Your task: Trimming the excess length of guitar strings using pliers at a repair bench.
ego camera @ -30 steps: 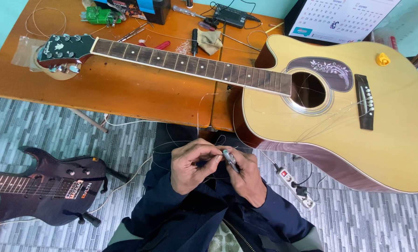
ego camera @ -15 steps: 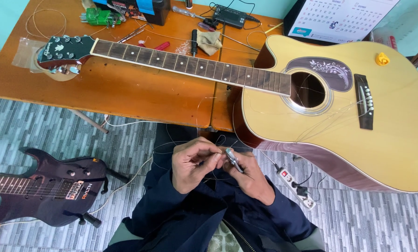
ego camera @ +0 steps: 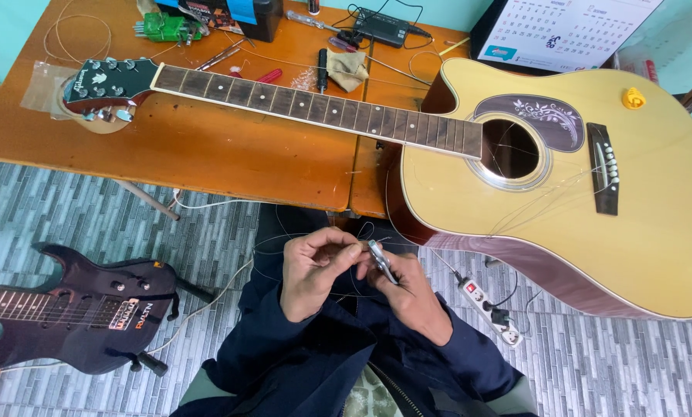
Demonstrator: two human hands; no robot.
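Two hands meet over the lap: left hand (ego camera: 313, 270) fingers (ego camera: 344, 252) pinched on a thin wire string (ego camera: 276, 239); right hand (ego camera: 411, 289) fingers closed around small metal cutters (ego camera: 381, 261). Wrists bent inward. Acoustic guitar (ego camera: 654, 232) lies on the wooden surface (ego camera: 207, 147) just beyond. Since earlier, cutters tilted slightly; hands barely shifted.

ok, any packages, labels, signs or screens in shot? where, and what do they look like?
Desk calendar: top right behind the acoustic guitar, white sheet with a date grid, small blue patch, dark frame.
Dark box: top centre on the wooden table, black with a blue panel.
Label: on the dark electric guitar's body, lower left, small pale rectangle.
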